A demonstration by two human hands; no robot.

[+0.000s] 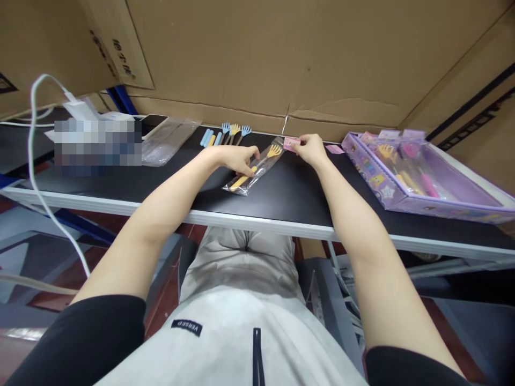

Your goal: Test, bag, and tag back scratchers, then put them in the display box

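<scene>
A yellow back scratcher (274, 150) with a hand-shaped head lies in a clear plastic bag (257, 174) on the black table. My left hand (237, 159) rests over its middle, fingers bent and gripping the bagged handle. At the far end of the bag, my right hand (313, 150) pinches a small pink card (290, 143) between thumb and fingertips. Whether the card touches the bag's mouth I cannot tell. Beyond my left hand lie several unbagged scratcher heads (235, 130) in blue and yellow, beside loose blue and yellow handles (207, 138).
At the right stands a purple display box (396, 195) holding bagged scratchers with cards. Another pink card (335, 149) lies beside it. Clear bags (167, 142) and a phone (154, 122) are at the left, near a charger (80, 109) with a white cable. Cardboard (261, 59) walls the back.
</scene>
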